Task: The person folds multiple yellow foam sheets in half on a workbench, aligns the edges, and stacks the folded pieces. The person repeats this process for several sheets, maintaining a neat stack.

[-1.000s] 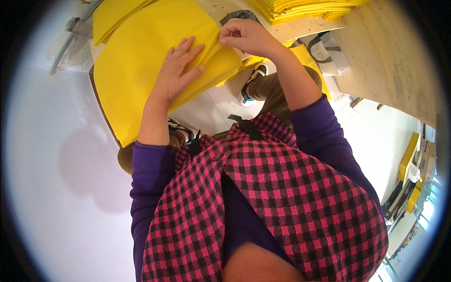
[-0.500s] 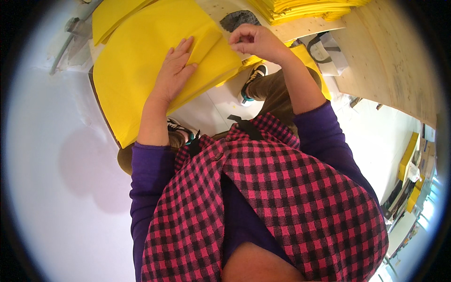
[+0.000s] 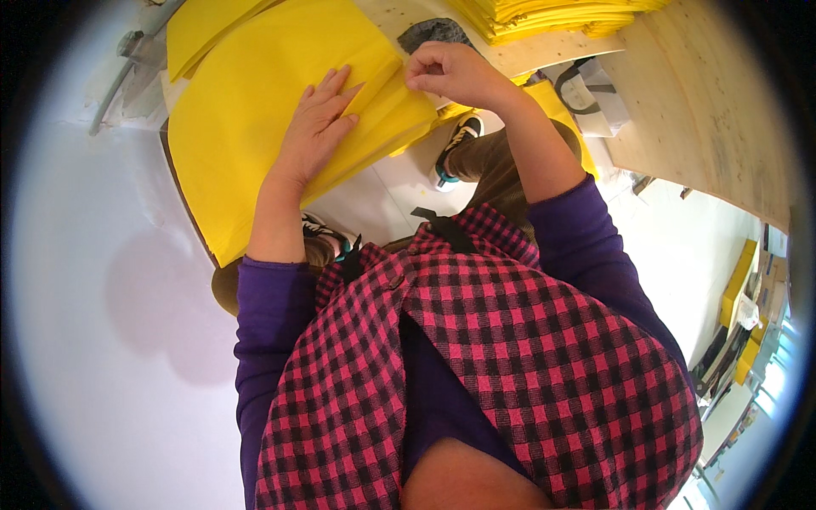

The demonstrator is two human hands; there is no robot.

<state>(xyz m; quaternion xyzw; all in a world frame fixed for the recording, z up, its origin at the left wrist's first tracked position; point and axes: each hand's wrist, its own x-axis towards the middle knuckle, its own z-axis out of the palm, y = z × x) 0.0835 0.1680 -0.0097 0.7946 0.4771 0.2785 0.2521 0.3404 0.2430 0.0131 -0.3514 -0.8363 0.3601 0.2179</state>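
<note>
A large yellow cloth sheet [image 3: 246, 127] lies spread in front of me, with layers showing along its near right edge. My left hand [image 3: 319, 127] rests flat on it, fingers spread, and a small fold rises between thumb and forefinger. At the sheet's right edge my right hand [image 3: 450, 75] is closed in a pinch. Its fingertips meet the cloth there, where soft ridges run toward them. The palm side of this hand is mostly hidden.
Behind my right hand lies a crumpled dark grey piece [image 3: 435, 34]. A stack of folded yellow cloth [image 3: 552, 19] stands at the far right on wood. Below it are a white bag with dark handles [image 3: 595, 98] and a plywood panel [image 3: 697, 110]. My shoe [image 3: 459, 149] stands on the floor.
My right hand has shifted slightly left along the sheet's edge. The fold by my left thumb has become sharper. My left hand has stayed in place.
</note>
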